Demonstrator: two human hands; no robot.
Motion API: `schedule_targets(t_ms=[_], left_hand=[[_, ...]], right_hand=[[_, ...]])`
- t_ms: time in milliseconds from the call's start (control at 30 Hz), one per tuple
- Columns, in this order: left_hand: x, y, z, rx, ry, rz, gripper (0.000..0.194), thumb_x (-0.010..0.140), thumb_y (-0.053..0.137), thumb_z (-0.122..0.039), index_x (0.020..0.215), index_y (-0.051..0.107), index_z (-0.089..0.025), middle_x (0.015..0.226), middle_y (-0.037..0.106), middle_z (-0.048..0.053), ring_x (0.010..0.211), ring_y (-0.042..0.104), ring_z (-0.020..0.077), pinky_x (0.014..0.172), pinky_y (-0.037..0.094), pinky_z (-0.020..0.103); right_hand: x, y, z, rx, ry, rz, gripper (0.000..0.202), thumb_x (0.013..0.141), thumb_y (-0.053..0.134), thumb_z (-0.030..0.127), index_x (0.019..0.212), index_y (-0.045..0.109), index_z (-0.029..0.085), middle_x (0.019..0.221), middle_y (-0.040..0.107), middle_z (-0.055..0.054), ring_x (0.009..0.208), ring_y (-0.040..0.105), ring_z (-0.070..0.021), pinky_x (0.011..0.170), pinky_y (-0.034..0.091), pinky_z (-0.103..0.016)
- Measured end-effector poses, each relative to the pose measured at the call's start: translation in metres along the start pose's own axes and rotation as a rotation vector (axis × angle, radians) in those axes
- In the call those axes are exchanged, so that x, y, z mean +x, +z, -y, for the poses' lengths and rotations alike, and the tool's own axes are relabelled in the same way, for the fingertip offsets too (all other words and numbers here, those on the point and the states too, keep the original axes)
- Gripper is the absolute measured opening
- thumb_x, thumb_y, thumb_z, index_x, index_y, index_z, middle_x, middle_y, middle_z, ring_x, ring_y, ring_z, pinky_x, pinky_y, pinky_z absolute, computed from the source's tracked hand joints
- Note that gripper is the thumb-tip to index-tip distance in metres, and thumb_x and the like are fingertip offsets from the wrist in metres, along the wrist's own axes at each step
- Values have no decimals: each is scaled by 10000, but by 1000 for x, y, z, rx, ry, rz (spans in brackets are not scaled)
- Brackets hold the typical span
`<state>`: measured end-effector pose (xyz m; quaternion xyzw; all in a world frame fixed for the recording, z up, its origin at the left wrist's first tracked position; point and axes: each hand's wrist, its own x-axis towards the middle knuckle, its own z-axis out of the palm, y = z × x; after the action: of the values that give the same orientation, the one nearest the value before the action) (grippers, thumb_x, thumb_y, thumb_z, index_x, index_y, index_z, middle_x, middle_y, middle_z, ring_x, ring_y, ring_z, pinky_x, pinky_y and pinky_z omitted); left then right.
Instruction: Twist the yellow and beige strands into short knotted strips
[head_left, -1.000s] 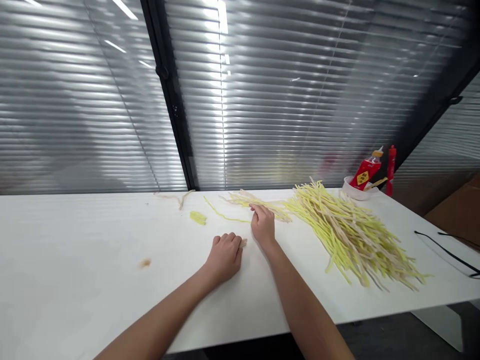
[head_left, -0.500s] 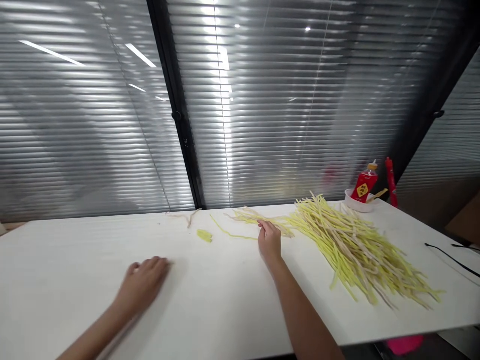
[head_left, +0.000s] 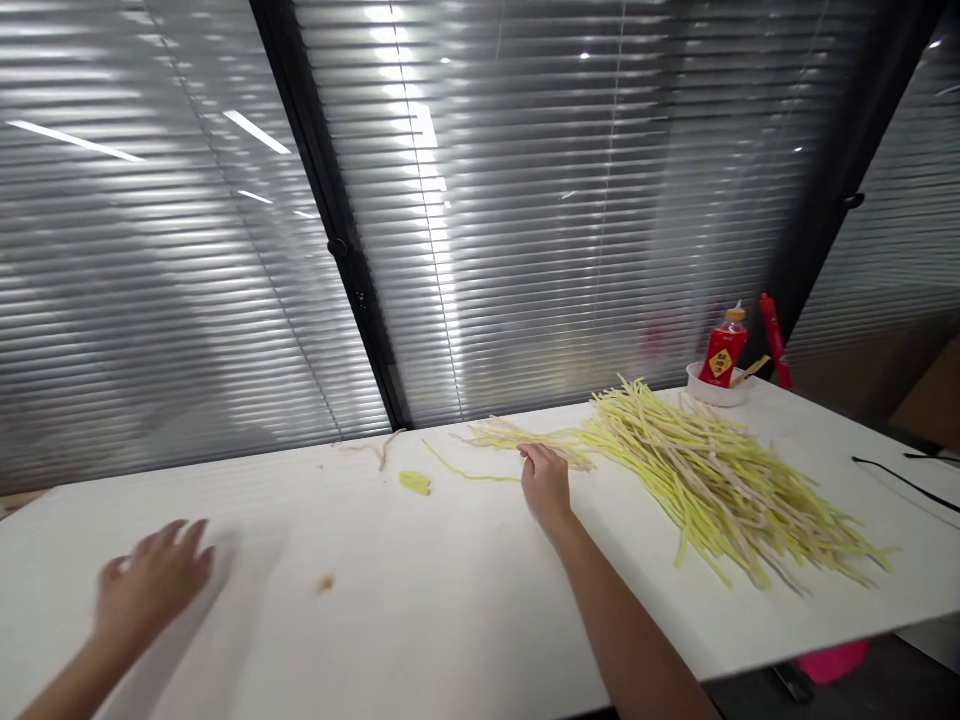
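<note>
Over the left part of the white table (head_left: 450, 600), my left hand (head_left: 154, 580) is lifted, fingers spread, with nothing in it. To its right a small brown thing (head_left: 325, 583) lies on the tabletop, too blurred to name. My right hand (head_left: 546, 485) is closed at the end of a thin yellow pipe cleaner (head_left: 472, 473), which trails away to the left. Behind that hand lies a small loose bunch of yellow and beige pipe cleaners (head_left: 495, 434). A short yellow folded piece (head_left: 415, 483) sits left of the single strand.
A large heap of yellow and beige pipe cleaners (head_left: 720, 480) covers the right side. Behind it, a red bottle (head_left: 724, 350) stands in a white bowl (head_left: 712, 393). Beige strands (head_left: 384, 450) lie at the back edge, before window blinds (head_left: 525, 250). A black cable-like thing (head_left: 900, 485) is far right.
My left hand has moved left and toward me, its fingers spreading, leaving the small brown thing in plain view. My right hand stays at the strand's end. The view has tilted slightly.
</note>
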<state>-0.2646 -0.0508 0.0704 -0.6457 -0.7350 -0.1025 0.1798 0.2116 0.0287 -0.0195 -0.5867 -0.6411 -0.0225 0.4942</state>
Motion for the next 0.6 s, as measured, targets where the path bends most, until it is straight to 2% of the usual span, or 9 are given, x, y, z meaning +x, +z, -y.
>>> schedule_targets(t_ms=[33, 100, 233, 300, 367, 467, 533, 600], left_hand=[[2, 10, -17, 44, 14, -58, 350, 795, 343, -341, 1027, 584, -239, 1087, 637, 103, 1051, 521, 348, 829, 367, 536], [4, 22, -63, 19, 83, -70, 371, 828, 348, -346, 1099, 559, -207, 1206, 572, 130, 1104, 514, 311, 865, 382, 477], [2, 22, -175, -206, 224, -36, 365, 839, 404, -332, 1155, 539, -206, 1242, 547, 127, 1132, 503, 277, 904, 385, 437], [-1, 22, -229, -352, 276, -23, 347, 830, 436, -323, 1135, 550, -204, 1213, 561, 125, 1111, 516, 265, 888, 410, 415], [-7, 25, -273, -494, 317, -10, 343, 814, 467, -310, 1123, 554, -189, 1197, 563, 130, 1098, 520, 266, 878, 425, 414], [-18, 36, -317, -683, 346, -11, 333, 806, 475, -267, 1120, 552, -188, 1166, 570, 112, 1071, 532, 249, 869, 441, 397], [-27, 44, -330, -742, 390, 11, 331, 802, 470, -238, 1120, 551, -191, 1142, 574, 109, 1055, 538, 247, 874, 438, 403], [-33, 50, -333, -783, 485, 53, 330, 791, 475, -215, 1111, 555, -198, 1124, 578, 103, 1046, 539, 244, 885, 432, 409]], right_hand=[[0, 1, -1, -37, 4, 6, 310, 788, 428, 44, 938, 660, 186, 896, 671, -46, 843, 575, -191, 769, 393, -313], [0, 1, -4, -123, 0, 12, 295, 802, 441, 64, 964, 656, 185, 926, 663, -65, 881, 556, -213, 786, 383, -339], [5, 3, -16, -277, -55, 62, 342, 837, 416, 96, 1111, 603, 177, 1140, 602, -112, 1086, 476, -252, 898, 323, -409], [8, 6, -24, -353, -36, 109, 406, 861, 391, 132, 1245, 512, 183, 1305, 500, -112, 1239, 346, -269, 979, 230, -473], [11, 10, -32, -404, 17, 224, 485, 869, 389, 187, 1354, 382, 189, 1411, 382, -99, 1313, 231, -268, 1008, 156, -525], [13, 14, -38, -434, 123, 402, 554, 878, 371, 270, 1414, 254, 186, 1435, 341, -99, 1318, 203, -270, 1005, 116, -566], [14, 14, -37, -447, 139, 420, 538, 883, 353, 289, 1403, 273, 177, 1375, 415, -124, 1269, 271, -277, 999, 107, -570], [13, 12, -34, -470, 121, 374, 491, 879, 360, 283, 1356, 354, 170, 1272, 500, -146, 1181, 355, -281, 990, 110, -559]])
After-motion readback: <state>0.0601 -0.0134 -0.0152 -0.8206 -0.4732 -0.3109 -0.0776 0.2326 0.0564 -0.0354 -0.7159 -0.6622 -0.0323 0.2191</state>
